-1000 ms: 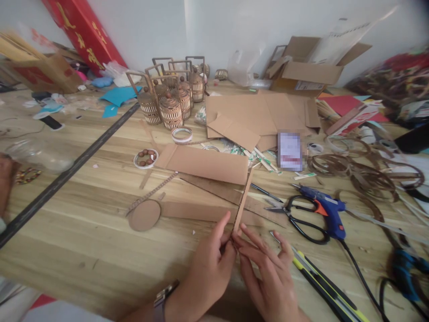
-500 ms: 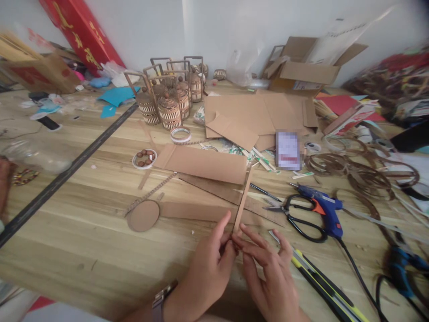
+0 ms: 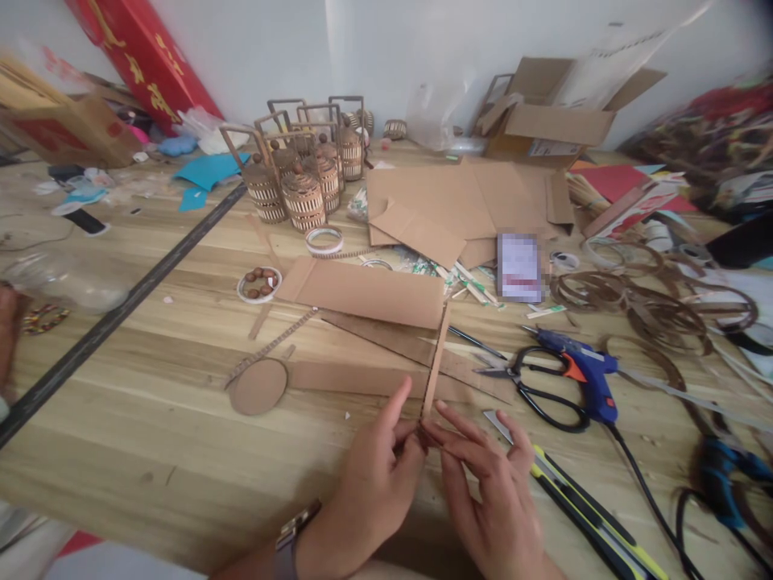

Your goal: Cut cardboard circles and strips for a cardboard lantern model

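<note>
A narrow cardboard strip [image 3: 436,362] stands out away from me between my hands. My left hand [image 3: 383,471] pinches its near end, with one finger raised beside it. From the right, my right hand [image 3: 486,475] grips the same end with its fingertips; its other fingers are loosely bent. The held end is partly hidden by the fingers. Beyond lie a wide cardboard piece [image 3: 368,292] and a longer flat strip [image 3: 356,379]. A cardboard disc [image 3: 259,387] rests to the left. The yellow-green cutter [image 3: 595,511] lies right of my right hand.
Black-handled scissors [image 3: 525,383], a blue glue gun [image 3: 583,370] and coiled brown strips [image 3: 604,294] are at the right. Small woven baskets [image 3: 303,197] with handles and cardboard sheets [image 3: 435,197] stand or lie at the back. Another person's hand [image 3: 9,322] shows at the left edge.
The held strip's far end has dipped slightly toward me. Both hands keep nearly the same place and grip on it.
</note>
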`<action>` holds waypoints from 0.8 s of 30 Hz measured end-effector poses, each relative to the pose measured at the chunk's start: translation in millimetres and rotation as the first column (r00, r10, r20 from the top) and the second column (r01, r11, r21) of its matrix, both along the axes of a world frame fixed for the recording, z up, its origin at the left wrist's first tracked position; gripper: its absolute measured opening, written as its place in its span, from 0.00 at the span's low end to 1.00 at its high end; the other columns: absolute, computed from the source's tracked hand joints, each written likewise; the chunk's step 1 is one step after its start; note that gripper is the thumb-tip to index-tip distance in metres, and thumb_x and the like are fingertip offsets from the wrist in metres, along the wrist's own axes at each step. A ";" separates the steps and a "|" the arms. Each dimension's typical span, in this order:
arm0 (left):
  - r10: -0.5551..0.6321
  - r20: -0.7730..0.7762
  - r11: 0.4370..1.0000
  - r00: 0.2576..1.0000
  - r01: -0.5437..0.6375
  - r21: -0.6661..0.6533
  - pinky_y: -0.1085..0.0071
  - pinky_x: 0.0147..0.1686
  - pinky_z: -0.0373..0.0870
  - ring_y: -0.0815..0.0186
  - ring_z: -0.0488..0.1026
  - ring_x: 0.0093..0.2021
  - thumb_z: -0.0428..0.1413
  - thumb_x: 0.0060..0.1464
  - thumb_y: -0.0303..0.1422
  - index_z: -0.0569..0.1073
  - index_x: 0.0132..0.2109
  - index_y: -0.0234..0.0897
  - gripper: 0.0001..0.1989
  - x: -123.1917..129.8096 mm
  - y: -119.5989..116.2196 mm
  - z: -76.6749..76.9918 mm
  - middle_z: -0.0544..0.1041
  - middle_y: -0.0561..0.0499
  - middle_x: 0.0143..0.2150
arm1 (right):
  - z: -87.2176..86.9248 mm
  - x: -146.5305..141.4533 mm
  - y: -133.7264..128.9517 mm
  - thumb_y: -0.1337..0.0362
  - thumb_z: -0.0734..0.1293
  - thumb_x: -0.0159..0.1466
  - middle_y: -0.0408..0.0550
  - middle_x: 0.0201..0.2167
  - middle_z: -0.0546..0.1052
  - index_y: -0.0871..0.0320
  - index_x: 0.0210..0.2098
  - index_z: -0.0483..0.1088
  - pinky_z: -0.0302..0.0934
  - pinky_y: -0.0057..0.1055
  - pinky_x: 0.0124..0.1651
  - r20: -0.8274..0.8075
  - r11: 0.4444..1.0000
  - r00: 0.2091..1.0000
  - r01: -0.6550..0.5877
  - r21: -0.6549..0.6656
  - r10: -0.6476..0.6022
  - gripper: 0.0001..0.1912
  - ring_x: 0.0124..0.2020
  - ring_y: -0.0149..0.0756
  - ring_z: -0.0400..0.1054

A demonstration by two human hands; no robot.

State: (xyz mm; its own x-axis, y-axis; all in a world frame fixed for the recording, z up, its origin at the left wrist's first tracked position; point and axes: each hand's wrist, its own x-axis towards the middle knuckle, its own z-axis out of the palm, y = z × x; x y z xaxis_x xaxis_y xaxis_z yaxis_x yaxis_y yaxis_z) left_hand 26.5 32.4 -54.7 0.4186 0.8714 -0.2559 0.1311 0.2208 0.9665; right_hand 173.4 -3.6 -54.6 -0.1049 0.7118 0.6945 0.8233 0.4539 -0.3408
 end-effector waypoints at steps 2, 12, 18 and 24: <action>-0.001 0.000 1.000 1.000 0.001 0.015 0.68 0.43 0.73 0.62 0.80 0.42 0.49 0.64 0.35 0.55 0.73 0.27 0.34 0.1 0.0 1.0 0.84 0.42 0.44 | -0.6 0.2 -0.3 0.75 0.62 0.70 0.51 0.34 0.85 0.59 0.40 0.67 0.44 0.39 0.72 -0.003 1.000 1.000 -0.004 0.002 0.004 0.07 0.45 0.37 0.81; 0.055 0.025 0.998 0.998 -0.055 -0.002 0.67 0.46 0.73 0.62 0.79 0.42 0.50 0.65 0.39 0.49 0.74 0.27 0.36 -0.7 1.8 2.9 0.84 0.42 0.43 | -1.5 -1.0 1.4 0.70 0.63 0.72 0.51 0.40 0.85 0.56 0.41 0.69 0.42 0.41 0.72 0.016 0.999 0.999 -0.027 -0.037 0.027 0.04 0.49 0.39 0.80; 0.027 0.037 0.999 0.999 -0.026 -0.023 0.69 0.40 0.72 0.65 0.77 0.35 0.50 0.65 0.38 0.49 0.75 0.28 0.37 0.0 -0.9 -0.5 0.83 0.46 0.39 | 0.8 0.4 0.7 0.74 0.62 0.72 0.50 0.36 0.86 0.58 0.41 0.69 0.44 0.39 0.71 0.005 1.000 1.000 -0.016 -0.006 0.016 0.07 0.45 0.36 0.81; 0.017 0.038 0.999 0.999 -0.016 -0.030 0.68 0.44 0.72 0.63 0.79 0.41 0.51 0.64 0.36 0.50 0.74 0.29 0.37 0.2 -0.2 0.3 0.83 0.45 0.42 | -0.1 0.4 0.0 0.75 0.62 0.71 0.49 0.35 0.85 0.58 0.40 0.68 0.46 0.40 0.70 -0.001 1.000 1.000 -0.008 0.002 0.008 0.07 0.44 0.37 0.81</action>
State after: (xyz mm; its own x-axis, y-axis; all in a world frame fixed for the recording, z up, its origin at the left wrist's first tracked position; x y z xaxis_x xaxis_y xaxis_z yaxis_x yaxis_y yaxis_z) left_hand 26.8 32.2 -54.3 0.4145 0.8704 -0.2659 0.0900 0.2515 0.9637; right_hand 173.8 -3.7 -54.7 -0.1095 0.7098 0.6958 0.8193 0.4608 -0.3411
